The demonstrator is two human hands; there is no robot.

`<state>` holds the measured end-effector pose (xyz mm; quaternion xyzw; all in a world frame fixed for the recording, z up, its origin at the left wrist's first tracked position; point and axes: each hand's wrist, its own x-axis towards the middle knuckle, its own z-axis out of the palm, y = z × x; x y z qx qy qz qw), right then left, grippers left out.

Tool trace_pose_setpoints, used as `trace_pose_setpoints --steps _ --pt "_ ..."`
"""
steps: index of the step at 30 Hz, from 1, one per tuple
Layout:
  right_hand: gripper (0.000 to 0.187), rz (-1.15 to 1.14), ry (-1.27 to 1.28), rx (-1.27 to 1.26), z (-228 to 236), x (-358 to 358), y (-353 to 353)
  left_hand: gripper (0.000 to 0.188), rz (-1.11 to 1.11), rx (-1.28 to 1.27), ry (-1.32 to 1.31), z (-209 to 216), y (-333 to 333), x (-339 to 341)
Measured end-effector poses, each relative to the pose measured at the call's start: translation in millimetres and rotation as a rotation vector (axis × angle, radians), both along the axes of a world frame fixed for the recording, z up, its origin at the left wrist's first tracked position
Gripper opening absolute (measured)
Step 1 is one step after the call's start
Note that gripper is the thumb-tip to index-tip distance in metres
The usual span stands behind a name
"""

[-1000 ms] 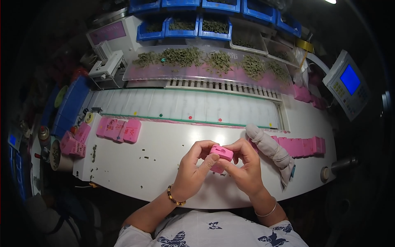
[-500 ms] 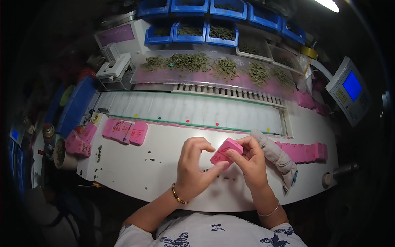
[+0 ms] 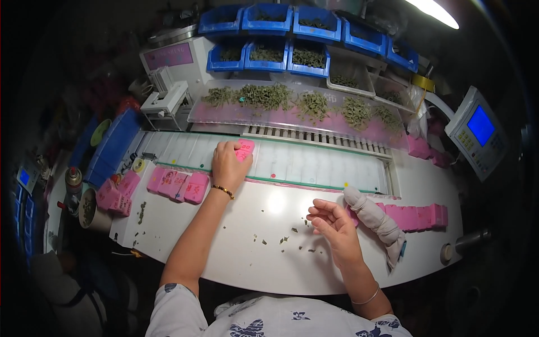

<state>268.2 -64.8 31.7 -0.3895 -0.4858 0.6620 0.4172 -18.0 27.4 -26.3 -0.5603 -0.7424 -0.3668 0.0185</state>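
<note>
My left hand (image 3: 227,165) reaches out over the long white slatted conveyor (image 3: 303,163). Its fingers are closed on a small pink block (image 3: 245,149) with red handwriting, and the palm hides part of it. Beads circle that wrist. Closer to me, my right hand (image 3: 338,230) hovers over the white table (image 3: 264,247) with its fingers apart and nothing in them. Beside it lies a rolled grey cloth (image 3: 375,216). Several dark green crumbs (image 3: 283,240) are scattered on the tabletop between my forearms.
Pink blocks stand in a row on the right (image 3: 412,217) and in a group on the left (image 3: 178,184). Beyond the conveyor, a clear tray (image 3: 286,115) carries heaps of dried green pieces below blue bins (image 3: 272,60). A panel with a blue screen (image 3: 480,121) stands at right.
My left hand has carried the pink block forward and left, from in front of me to the conveyor. My right hand has let go of the block and its fingers have spread.
</note>
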Motion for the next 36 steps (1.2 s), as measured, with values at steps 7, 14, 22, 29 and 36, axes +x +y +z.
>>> trace_pose_setpoints --steps 7,14,22,29,36 --pt "0.039 0.016 -0.04 0.007 2.1 0.7 -6.7 0.042 -0.029 -0.05 -0.028 11.3 4.3 -2.4" --pt "0.034 -0.008 -0.051 0.002 0.8 8.9 -3.4 0.05 0.217 -0.032 0.226 22.2 -88.0 -38.8" --pt "0.037 0.109 -0.038 -0.037 13.4 -6.3 -3.5 0.042 -0.003 -0.224 0.051 26.1 -141.6 -18.0" --pt "0.046 0.174 -0.034 -0.023 6.7 -9.1 -11.1 0.061 -0.491 -0.155 -0.635 43.0 -132.9 45.9" --pt "0.057 0.253 -0.167 0.516 16.1 -5.2 -6.4 0.077 -0.894 -0.155 -0.57 72.8 -140.9 98.1"
